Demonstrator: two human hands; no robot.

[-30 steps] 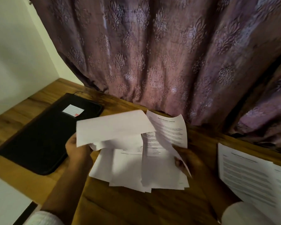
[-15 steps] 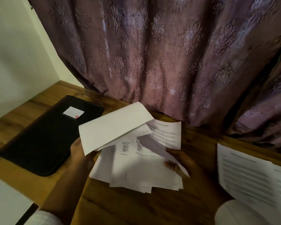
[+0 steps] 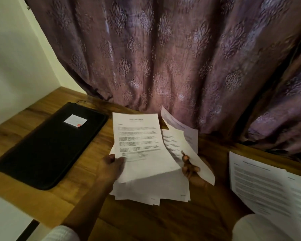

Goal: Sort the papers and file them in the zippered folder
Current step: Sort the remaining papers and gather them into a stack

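A loose stack of white printed papers (image 3: 151,186) lies in the middle of the wooden table (image 3: 146,221). My left hand (image 3: 111,166) pinches the lower left edge of a printed sheet (image 3: 139,141) that faces me on top of the stack. My right hand (image 3: 189,166) grips another sheet (image 3: 195,159) at the stack's right side, with further pages fanned behind it. The black zippered folder (image 3: 47,146) lies closed on the table to the left, a small white label (image 3: 75,120) on its cover.
A second pile of printed papers (image 3: 268,186) lies at the right edge of the table. A purple patterned curtain (image 3: 163,58) hangs right behind the table. A pale wall (image 3: 16,58) is at the left.
The sheet in my left hand, blank side up before, has turned over and now lies text side up on the stack. My right hand has shifted to the stack's right edge.
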